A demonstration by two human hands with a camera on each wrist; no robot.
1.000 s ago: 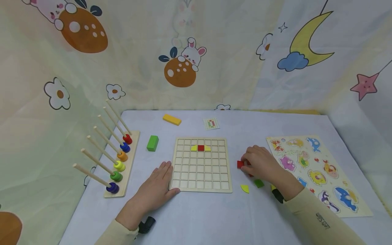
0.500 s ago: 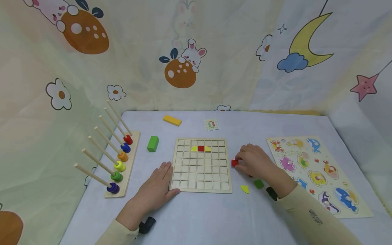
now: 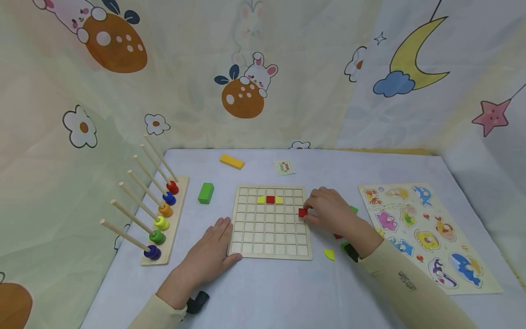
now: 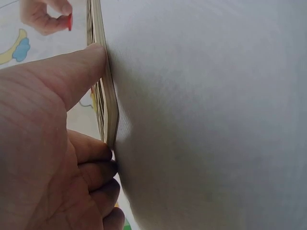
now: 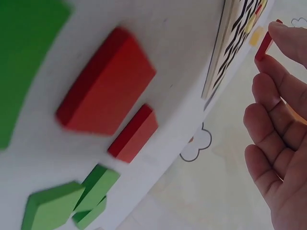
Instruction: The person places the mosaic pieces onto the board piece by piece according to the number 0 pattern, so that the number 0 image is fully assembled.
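Observation:
A thin red square tile (image 3: 302,213) is pinched between the thumb and index finger of my right hand (image 3: 334,214), over the right edge of the wooden grid board (image 3: 267,256). In the right wrist view the red tile (image 5: 267,42) appears edge-on between the fingertips. On the board, a red square (image 3: 270,199) sits in the second row, with a yellow quarter-round piece (image 3: 260,200) on one side and another yellow piece (image 3: 279,200) on the other. My left hand (image 3: 207,249) lies flat at the board's left edge, its thumb against the front corner.
Loose red tiles (image 5: 108,84), green tiles (image 5: 53,206) and a yellow quarter-round (image 3: 329,254) lie right of the board. A peg rack with rings (image 3: 164,242) stands left, near a green block (image 3: 206,193) and yellow block (image 3: 232,161). Behind is a pattern card (image 3: 284,167); right, an animal puzzle (image 3: 472,285).
My right hand has carried the red tile leftward from beside the board to over its right edge. My left hand has stayed at the board's left edge.

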